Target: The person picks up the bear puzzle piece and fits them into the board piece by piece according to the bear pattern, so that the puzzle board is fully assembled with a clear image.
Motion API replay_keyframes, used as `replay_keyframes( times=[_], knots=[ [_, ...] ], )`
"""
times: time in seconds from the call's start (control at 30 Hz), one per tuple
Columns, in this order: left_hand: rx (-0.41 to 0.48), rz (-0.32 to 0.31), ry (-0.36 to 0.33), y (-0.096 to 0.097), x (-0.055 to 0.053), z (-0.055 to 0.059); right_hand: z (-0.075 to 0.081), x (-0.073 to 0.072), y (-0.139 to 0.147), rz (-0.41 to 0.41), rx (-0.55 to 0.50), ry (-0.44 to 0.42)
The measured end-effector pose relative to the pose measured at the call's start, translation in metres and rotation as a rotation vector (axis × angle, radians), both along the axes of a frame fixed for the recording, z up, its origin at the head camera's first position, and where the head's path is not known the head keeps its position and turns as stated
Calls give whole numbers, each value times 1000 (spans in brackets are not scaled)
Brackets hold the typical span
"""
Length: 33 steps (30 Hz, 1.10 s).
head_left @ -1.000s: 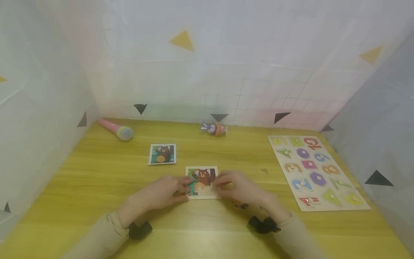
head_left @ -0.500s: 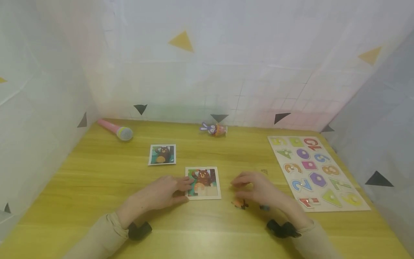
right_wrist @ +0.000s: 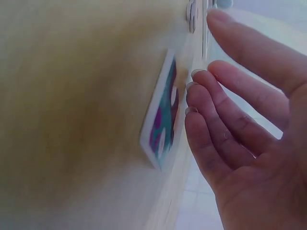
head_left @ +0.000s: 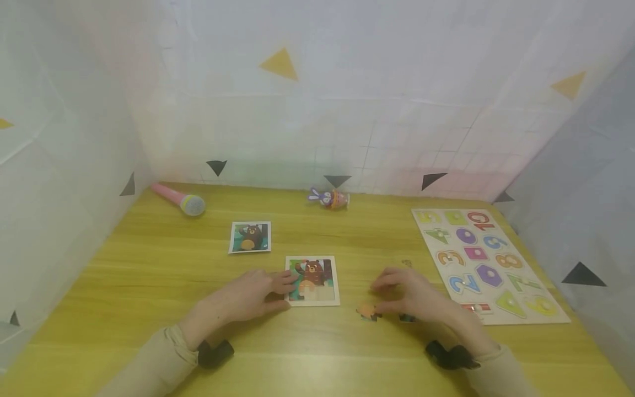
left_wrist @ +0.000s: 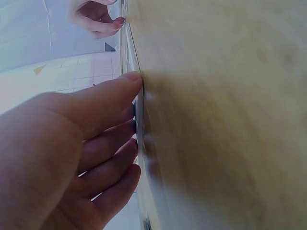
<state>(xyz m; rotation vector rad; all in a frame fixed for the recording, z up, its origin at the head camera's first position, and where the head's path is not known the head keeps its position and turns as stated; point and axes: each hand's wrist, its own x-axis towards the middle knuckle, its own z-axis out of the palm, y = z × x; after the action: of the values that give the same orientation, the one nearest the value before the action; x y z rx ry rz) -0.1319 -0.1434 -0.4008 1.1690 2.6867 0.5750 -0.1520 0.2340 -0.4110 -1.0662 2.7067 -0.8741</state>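
My left hand (head_left: 258,295) touches the left side of a small framed bear jigsaw puzzle (head_left: 324,295), fingers over its rim and thumb by the near left corner. Seen edge-on in the left wrist view, the board (left_wrist: 140,112) runs along the fingertips. The puzzle's lower part shows bare pale backing. My right hand (head_left: 409,292) hovers just right of the puzzle with nothing between thumb and fingers. An orange puzzle piece (head_left: 367,311) lies beside its thumb, and a dark teal piece (head_left: 407,318) is partly under the hand. A teal-and-purple piece (right_wrist: 165,117) lies below the fingers in the right wrist view.
A square bear picture card (head_left: 250,237) lies behind the puzzle to the left. At the back are a pink toy microphone (head_left: 176,199) and a purple rabbit toy (head_left: 328,198). A number-and-shape board (head_left: 488,270) takes up the right side. Patterned cloth walls (head_left: 397,121) surround the table.
My right hand has drawn back from the puzzle toward the right, over the loose pieces, uncovering the puzzle's right side and the orange piece. The left hand has stayed put.
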Motion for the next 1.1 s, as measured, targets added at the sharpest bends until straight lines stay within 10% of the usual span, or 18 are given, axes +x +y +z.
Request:
replay_keyframes(
  times=[1.1],
  knots=[
    [19,12,-59,-1,0,0,0,5,-3,82,20,-84]
  ],
)
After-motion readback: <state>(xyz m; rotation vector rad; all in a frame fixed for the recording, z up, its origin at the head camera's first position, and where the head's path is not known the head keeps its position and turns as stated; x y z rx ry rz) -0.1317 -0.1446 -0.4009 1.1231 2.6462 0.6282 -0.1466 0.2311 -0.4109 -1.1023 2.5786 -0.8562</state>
